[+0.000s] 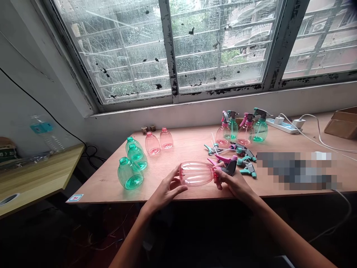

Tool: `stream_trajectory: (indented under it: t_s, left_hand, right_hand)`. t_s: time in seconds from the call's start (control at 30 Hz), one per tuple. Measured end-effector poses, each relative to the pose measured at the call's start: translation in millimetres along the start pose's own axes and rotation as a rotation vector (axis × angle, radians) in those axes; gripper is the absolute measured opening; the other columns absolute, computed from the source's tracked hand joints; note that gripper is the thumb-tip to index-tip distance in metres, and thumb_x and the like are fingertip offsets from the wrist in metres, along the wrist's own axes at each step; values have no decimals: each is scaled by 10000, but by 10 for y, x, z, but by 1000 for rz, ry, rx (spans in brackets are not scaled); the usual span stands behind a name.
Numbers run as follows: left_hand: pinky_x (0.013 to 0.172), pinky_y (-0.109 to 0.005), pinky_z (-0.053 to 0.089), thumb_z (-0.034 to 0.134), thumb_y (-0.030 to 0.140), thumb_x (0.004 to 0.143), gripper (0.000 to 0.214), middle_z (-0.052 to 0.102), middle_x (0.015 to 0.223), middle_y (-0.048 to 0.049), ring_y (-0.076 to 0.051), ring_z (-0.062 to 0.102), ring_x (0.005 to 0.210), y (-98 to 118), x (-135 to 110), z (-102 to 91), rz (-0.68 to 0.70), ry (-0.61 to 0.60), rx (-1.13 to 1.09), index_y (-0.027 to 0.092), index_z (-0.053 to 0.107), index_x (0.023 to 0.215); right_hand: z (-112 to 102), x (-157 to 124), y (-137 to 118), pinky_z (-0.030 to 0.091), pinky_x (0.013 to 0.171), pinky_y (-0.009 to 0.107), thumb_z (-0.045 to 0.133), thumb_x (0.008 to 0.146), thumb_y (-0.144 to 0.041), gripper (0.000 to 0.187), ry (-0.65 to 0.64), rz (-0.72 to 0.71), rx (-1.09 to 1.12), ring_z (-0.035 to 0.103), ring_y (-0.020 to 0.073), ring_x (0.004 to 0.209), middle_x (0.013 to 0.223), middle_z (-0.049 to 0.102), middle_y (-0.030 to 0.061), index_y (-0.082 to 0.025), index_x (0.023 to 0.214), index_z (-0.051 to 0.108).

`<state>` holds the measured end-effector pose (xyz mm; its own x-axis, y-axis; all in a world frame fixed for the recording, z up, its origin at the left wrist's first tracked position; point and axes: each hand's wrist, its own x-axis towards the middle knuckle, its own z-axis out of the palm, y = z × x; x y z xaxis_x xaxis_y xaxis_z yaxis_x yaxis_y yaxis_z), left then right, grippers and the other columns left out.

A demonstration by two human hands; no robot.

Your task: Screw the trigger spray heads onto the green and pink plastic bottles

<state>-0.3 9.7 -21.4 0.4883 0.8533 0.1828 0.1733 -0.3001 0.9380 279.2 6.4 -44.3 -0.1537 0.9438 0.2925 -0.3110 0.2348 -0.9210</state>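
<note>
A clear pink spray bottle (196, 173) lies sideways in the air above the table's front edge, its base toward the left. My left hand (169, 188) grips the base end, thumb below and fingers behind. At the neck, the fingers of my right hand (230, 180) close round the collar of a pink and black spray head (230, 165). The head sits at the bottle's mouth; how tightly it is seated cannot be made out. Just behind my right hand lie several loose spray heads (247, 169) in teal, pink and grey.
Open green bottles (129, 175) and two open pink bottles (152, 144) stand at the left. Several bottles with heads (260, 130) stand at the back, near a power strip (284, 125) and a cardboard box (341, 124). A blurred patch (298, 171) covers the right.
</note>
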Motion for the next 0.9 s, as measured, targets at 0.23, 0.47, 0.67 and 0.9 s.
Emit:
stream_trajectory:
  t_s: [0.23, 0.47, 0.67, 0.9]
  left_hand:
    - [1079, -501, 461, 748, 318, 858, 898, 460, 1506, -139, -287, 584, 1229, 18, -11, 16, 6, -3, -28, 349, 196, 1564]
    - [1070, -497, 470, 739, 324, 866, 793, 494, 1459, -124, -293, 571, 1242, 17, -10, 7, 13, 19, -8, 342, 302, 1527]
    - [1101, -499, 448, 797, 265, 810, 870, 360, 1584, -101, -322, 421, 1399, 25, -21, 13, 66, 22, -27, 395, 300, 1512]
    - [1133, -520, 405, 728, 340, 876, 857, 448, 1517, -149, -310, 526, 1324, 7, -15, -4, -27, -31, -60, 319, 219, 1565]
  right_hand:
    - [17, -3, -21, 445, 503, 281, 721, 885, -388, 244, 5, 1, -8, 578, 137, 478, 642, 662, -2, -195, 886, 571]
    - [-2, 12, 7, 443, 504, 280, 713, 890, -388, 237, -8, 2, -13, 584, 138, 478, 643, 661, -5, -196, 887, 573]
    - [-1, 0, 2, 448, 503, 286, 711, 889, -393, 240, -11, 0, -26, 581, 138, 480, 666, 667, 1, -198, 892, 571]
    - [15, -1, -18, 455, 489, 288, 715, 888, -388, 239, -10, -10, -33, 575, 143, 474, 628, 645, -12, -190, 925, 587]
